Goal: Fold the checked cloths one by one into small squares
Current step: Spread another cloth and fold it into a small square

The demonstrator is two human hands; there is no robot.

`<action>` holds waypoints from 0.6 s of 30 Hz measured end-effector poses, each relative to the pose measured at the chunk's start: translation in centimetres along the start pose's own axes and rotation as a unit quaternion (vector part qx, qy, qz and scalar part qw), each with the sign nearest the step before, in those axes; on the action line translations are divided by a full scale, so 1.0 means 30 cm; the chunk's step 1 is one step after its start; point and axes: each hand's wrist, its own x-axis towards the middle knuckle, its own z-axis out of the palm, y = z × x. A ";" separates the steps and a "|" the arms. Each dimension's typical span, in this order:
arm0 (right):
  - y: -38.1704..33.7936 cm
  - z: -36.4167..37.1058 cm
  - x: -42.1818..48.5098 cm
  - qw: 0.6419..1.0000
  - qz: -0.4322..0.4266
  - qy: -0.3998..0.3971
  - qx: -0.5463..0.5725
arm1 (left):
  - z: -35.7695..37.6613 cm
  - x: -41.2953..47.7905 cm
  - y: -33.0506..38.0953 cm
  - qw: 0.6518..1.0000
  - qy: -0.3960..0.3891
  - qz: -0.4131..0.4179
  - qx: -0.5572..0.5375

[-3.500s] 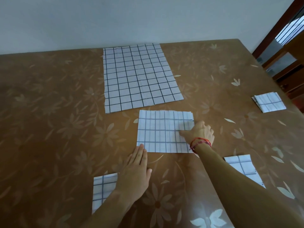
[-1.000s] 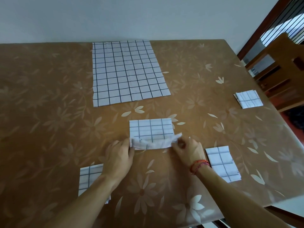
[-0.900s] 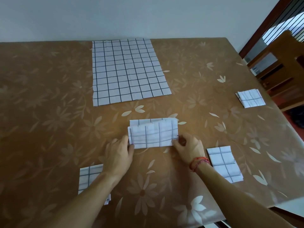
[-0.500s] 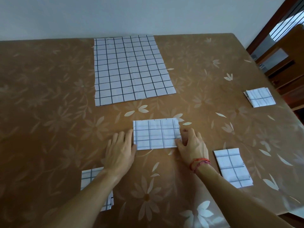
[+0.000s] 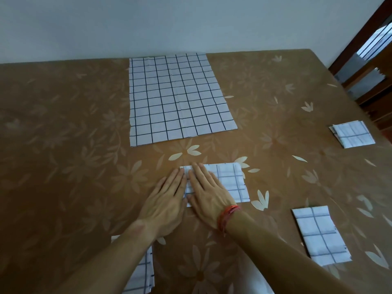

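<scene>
A white cloth with a dark check, folded into a small rectangle (image 5: 232,182), lies at the middle of the brown flowered table (image 5: 63,166). My right hand (image 5: 206,194), with a red thread at the wrist, lies flat on the left half of this cloth, fingers spread. My left hand (image 5: 165,200) lies flat beside it, fingertips at the cloth's left edge. Neither hand grips anything. A large unfolded checked cloth (image 5: 176,96) lies flat further back.
Three folded checked squares lie around: one at the right edge (image 5: 352,134), one at the near right (image 5: 320,236), one under my left forearm (image 5: 141,274). A wooden chair (image 5: 373,85) stands past the table's right side. A wall runs behind the table.
Both hands folded the near edge of the rectangle away from me, halving it. My right hand then slid from the cloth's right end onto its left half, beside my left hand.
</scene>
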 end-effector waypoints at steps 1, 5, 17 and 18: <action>0.002 0.005 0.007 1.000 -0.007 -0.009 -0.010 | 0.000 0.002 -0.002 1.000 -0.003 0.002 0.004; 0.024 0.013 0.020 0.998 -0.019 -0.033 -0.050 | -0.002 0.002 -0.013 1.000 -0.008 0.013 0.027; 0.252 -0.070 -0.103 0.991 0.004 -0.078 -0.104 | -0.006 0.002 -0.005 1.000 -0.021 0.013 0.015; 0.289 -0.084 -0.122 0.990 0.007 -0.086 -0.111 | -0.007 0.001 -0.003 0.999 -0.029 0.013 0.010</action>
